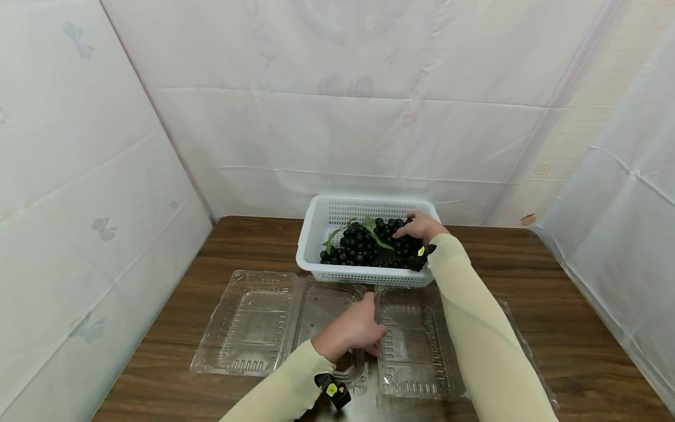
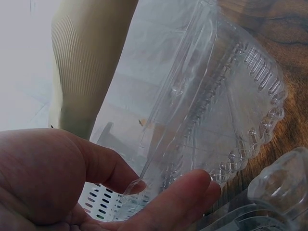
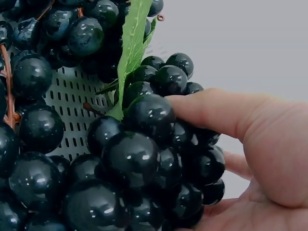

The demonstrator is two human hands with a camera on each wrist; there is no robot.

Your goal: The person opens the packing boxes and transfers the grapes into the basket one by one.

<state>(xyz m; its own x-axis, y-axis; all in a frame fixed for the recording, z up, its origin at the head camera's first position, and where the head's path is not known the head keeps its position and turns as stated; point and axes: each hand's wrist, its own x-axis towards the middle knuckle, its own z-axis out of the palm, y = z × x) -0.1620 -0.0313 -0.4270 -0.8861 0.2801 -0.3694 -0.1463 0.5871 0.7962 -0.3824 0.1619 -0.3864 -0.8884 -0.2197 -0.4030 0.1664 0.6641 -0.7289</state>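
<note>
My left hand pinches the near-left rim of a clear plastic clamshell box, which lies spread open on the table. In the left wrist view, thumb and fingers lie on either side of the box's edge. My right hand reaches into a white slotted basket and grips a bunch of black grapes. Up close, the thumb presses on the upper grapes while other fingers curl beneath, partly hidden. More black grapes with green leaves lie to its left in the basket.
Left of the first box, a second clear clamshell box lies open, its right half partly under my left hand. My right sleeve covers part of the first box. White sheeting hangs behind the brown wooden table and on both sides.
</note>
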